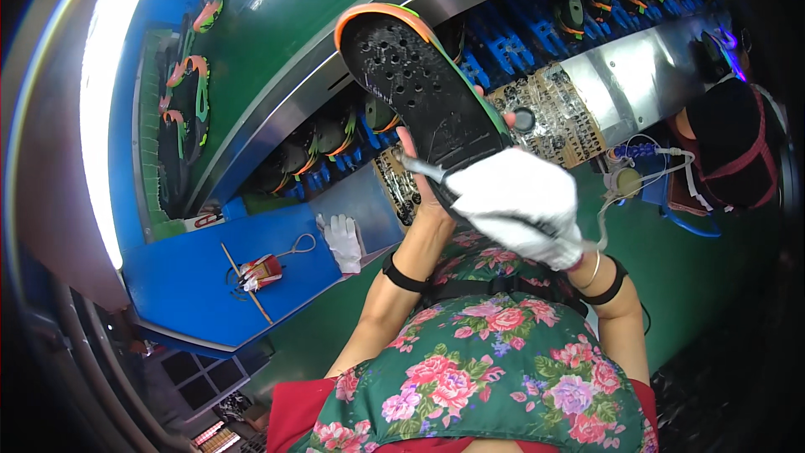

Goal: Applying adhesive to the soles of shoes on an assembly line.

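A black shoe sole with round holes and an orange and green rim is tilted across the middle of the view, toe end far left. My bare left hand holds it from below, fingertips showing at both edges. My right hand, in a white glove and slightly blurred, is closed over the near end of the sole. A slim grey rod-like tool sticks out of the glove toward the left edge of the sole. The glove hides the rest of the tool and the sole's near end.
Blue racks carry shoe parts along the far side. Taped cardboard covers part of the metal ledge. A blue table at left bears a red can, a stick and a white glove. White cords hang at right.
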Available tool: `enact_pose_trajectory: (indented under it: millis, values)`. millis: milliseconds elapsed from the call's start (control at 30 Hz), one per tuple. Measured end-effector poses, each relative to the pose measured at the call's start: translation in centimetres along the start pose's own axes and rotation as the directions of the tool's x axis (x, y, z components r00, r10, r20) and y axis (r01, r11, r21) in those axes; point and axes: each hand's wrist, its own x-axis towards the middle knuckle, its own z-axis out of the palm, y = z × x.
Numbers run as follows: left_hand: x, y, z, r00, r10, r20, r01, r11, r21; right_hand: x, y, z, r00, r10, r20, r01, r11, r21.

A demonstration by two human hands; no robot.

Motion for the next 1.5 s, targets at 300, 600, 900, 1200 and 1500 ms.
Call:
enact_pose_trajectory:
  millis: [300,600,900,1200,1500]
  values:
    - [1.4,0.7,-0.3,0.994,-0.047,0.103,0.058,0.992,-0.110,-0.7,0.2,-0.2,0.993,-0.096,0.064,0.101,0.991,-0.083]
    - [1.6,1.0,-0.8,0.996,-0.020,0.088,0.030,0.994,-0.109,-0.9,0.3,-0.8,0.980,-0.170,0.101,0.171,0.985,-0.002]
    - [1.9,1.1,-0.6,0.998,-0.007,0.059,0.012,0.995,-0.096,-1.3,0.7,-1.2,0.973,-0.144,0.182,0.126,0.986,0.105]
    - [2.1,1.7,-0.4,0.994,-0.026,0.102,0.046,0.980,-0.195,-1.7,0.7,-1.1,0.969,-0.132,0.209,0.123,0.991,0.056]
    - [2.1,3.0,-2.3,0.981,-0.143,0.129,0.144,0.990,0.000,-2.2,1.5,-1.1,0.969,-0.122,0.217,0.127,0.992,-0.009]
